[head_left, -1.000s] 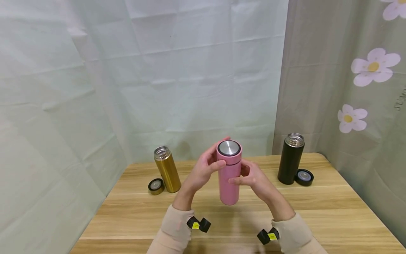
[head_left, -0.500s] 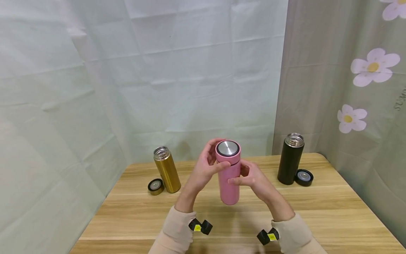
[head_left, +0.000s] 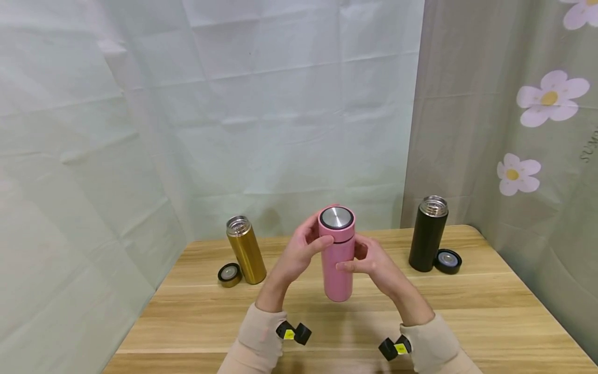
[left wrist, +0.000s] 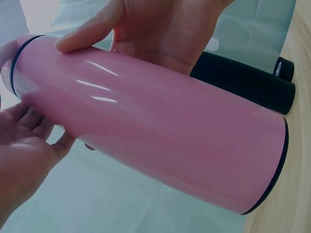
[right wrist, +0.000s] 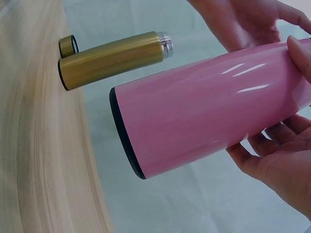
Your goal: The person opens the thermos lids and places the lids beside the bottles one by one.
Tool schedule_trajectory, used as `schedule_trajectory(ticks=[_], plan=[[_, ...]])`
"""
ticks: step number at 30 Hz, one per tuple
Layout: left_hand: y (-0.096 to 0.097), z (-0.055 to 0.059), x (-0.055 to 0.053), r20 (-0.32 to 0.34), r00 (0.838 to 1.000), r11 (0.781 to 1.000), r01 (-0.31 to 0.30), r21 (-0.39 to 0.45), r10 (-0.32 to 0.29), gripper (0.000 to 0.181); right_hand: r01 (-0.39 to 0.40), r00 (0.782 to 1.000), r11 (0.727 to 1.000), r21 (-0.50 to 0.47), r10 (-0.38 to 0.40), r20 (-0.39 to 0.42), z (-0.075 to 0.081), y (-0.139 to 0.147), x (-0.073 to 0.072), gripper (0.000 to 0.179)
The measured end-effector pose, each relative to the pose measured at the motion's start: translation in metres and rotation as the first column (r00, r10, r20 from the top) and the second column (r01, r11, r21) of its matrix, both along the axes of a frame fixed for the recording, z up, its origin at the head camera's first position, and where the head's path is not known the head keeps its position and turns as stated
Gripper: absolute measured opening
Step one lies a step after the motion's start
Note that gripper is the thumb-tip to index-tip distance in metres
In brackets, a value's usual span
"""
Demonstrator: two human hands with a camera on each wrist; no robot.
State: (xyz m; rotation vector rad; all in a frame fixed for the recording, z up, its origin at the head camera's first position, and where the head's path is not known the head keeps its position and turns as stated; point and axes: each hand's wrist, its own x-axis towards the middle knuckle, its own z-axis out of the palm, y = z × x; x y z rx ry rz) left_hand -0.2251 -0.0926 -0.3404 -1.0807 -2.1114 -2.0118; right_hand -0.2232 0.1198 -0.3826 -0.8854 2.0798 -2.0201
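Note:
A pink thermos flask [head_left: 338, 270] with a brushed-steel disc on its black-ringed lid [head_left: 337, 218] is held upright above the table, in the middle of the head view. My left hand [head_left: 299, 252] grips the lid from the left, thumb in front near the dark seam. Lower down, my right hand [head_left: 374, 262] holds the body, its thumb across the front and its other fingers behind. In the left wrist view the flask's pink body [left wrist: 160, 126] spans the frame, and its black-edged base hangs free. The right wrist view shows the same base from the other side.
A gold flask [head_left: 248, 252] stands uncapped at the left, its lid [head_left: 230, 275] beside it. At the right stands an uncapped black flask [head_left: 427, 239] next to its lid [head_left: 448, 261]. All rest on a wooden table [head_left: 196, 322]; pale curtains [head_left: 299, 104] hang behind.
My left hand has shifted slightly round the lid to the right, then back to the left. My right hand and the flask's body have stayed nearly still.

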Motion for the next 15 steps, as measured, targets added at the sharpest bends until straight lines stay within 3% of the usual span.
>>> schedule_trajectory(ticks=[8,15], plan=[[0.0048,-0.0017,-0.0003,0.018,0.999,0.994,-0.052,0.095,0.050,0.089,0.001,1.000,1.000,0.006,-0.001,-0.001,0.0004,-0.0001,-0.0005,0.057],[0.0039,-0.0023,-0.0005,0.008,1.000,0.999,-0.013,0.037,0.012,0.097,0.006,1.000,1.000,0.005,-0.006,0.002,0.0002,0.0006,-0.0010,0.057]])
